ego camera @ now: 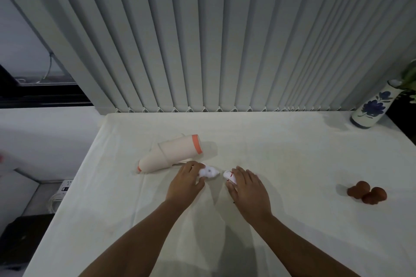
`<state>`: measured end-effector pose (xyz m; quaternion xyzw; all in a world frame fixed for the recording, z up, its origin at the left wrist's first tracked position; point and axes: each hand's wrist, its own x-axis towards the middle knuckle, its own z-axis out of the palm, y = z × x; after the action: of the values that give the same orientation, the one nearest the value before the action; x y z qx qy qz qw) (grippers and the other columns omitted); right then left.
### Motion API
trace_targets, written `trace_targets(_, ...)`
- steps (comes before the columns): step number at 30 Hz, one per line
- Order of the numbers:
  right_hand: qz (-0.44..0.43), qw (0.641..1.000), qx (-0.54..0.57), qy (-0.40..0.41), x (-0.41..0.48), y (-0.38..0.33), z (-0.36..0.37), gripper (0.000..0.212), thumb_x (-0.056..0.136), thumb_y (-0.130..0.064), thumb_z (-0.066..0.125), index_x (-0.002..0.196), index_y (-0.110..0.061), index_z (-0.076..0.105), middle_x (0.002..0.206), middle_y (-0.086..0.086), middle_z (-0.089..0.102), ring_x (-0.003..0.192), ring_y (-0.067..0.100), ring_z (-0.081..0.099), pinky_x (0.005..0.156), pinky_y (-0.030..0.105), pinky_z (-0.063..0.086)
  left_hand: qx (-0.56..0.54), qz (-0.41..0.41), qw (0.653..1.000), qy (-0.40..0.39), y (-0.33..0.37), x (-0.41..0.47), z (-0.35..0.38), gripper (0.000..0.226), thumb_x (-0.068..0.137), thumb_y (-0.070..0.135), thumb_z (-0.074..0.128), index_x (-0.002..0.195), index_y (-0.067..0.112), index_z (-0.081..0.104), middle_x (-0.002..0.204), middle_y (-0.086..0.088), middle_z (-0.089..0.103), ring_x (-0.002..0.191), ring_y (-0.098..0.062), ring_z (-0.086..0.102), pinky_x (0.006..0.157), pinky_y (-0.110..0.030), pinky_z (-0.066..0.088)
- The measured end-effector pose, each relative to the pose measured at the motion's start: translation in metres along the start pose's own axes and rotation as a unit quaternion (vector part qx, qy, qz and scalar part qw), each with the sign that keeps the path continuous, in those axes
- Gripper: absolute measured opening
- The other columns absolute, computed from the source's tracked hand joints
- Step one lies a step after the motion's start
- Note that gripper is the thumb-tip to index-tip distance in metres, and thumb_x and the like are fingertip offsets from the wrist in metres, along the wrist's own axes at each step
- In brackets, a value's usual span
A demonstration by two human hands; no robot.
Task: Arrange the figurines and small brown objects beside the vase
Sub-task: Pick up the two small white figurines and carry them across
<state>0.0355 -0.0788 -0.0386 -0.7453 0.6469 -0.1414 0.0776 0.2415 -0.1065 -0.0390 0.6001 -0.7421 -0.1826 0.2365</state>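
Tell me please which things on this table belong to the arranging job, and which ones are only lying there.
Belong to the job:
- white figurine under the left hand
- white figurine with red thread under the right hand
- small brown objects
- vase

Only lying there:
- cream cones with orange bands, on their sides
- white tablecloth

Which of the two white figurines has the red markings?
The figurine under the right hand, the right figurine, shows thin red lines. The left figurine, at the left hand, shows only small dark spots.
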Motion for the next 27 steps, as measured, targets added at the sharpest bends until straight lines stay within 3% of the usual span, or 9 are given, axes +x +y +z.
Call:
trace_targets(4,0.001,1.0,0.025,0.007,0.004,0.012,-0.004,0.04,0.091,-0.045,0.041,0.117,-0.018,0.055,0.113,-0.001,0.068,0.097,0.022,0.065,0.075,0.033,0.056,-0.003,0.006,1.0,-0.018,0.002,0.004,0.002,0.033,0.081,0.017,0.062,0.114,0.018,0.057,0.114,-0.002,0.059,0.103,-0.023,0.057,0.084,-0.033,0.049)
trace_targets(9,0.012,0.995,0.1,-0.018,0.008,0.017,-0.012,0.033,0.093,-0.038,0.053,0.123,-0.024,0.053,0.123,-0.008,0.06,0.111,0.017,0.056,0.079,0.029,0.047,-0.01,-0.001,1.0,-0.009,0.009,0.014,0.007,0.031,0.083,0.019,0.061,0.113,0.017,0.058,0.113,-0.002,0.059,0.101,-0.022,0.057,0.082,-0.028,0.045)
trace_targets(13,0.028,0.991,0.126,-0.032,0.012,0.029,-0.019,0.033,0.093,-0.036,0.053,0.124,-0.026,0.053,0.128,-0.007,0.054,0.111,0.017,0.054,0.079,0.028,0.046,-0.018,-0.004,1.0,-0.02,0.02,0.025,0.014,0.043,0.079,0.041,0.045,0.113,0.018,0.058,0.113,-0.002,0.062,0.101,-0.023,0.057,0.084,-0.033,0.048)
trace_targets(18,0.027,0.992,0.123,-0.005,0.019,0.067,-0.041,0.028,0.09,-0.027,0.058,0.118,-0.023,0.06,0.119,-0.006,0.063,0.104,0.02,0.058,0.084,0.032,0.046,-0.027,0.002,1.0,-0.008,0.045,0.047,0.032,0.032,0.082,0.018,0.065,0.113,0.013,0.059,0.11,-0.008,0.064,0.1,-0.027,0.057,0.082,-0.032,0.044)
trace_targets(22,0.047,0.995,0.087,0.0,0.025,0.108,-0.06,0.022,0.089,-0.025,0.058,0.11,-0.025,0.061,0.113,-0.009,0.067,0.104,0.019,0.06,0.088,0.04,0.045,-0.043,0.002,0.999,-0.024,0.078,0.064,0.045,0.035,0.083,0.017,0.064,0.117,0.014,0.057,0.113,-0.007,0.062,0.102,-0.026,0.056,0.084,-0.033,0.043)
trace_targets(27,0.047,0.996,0.066,-0.049,0.024,0.157,-0.087,0.008,0.088,-0.024,0.054,0.094,-0.029,0.056,0.099,-0.009,0.063,0.094,0.02,0.059,0.08,0.037,0.044,-0.057,-0.003,0.997,-0.061,0.12,0.085,0.067,0.032,0.081,0.018,0.063,0.113,0.016,0.058,0.109,-0.006,0.063,0.1,-0.026,0.056,0.082,-0.034,0.045)
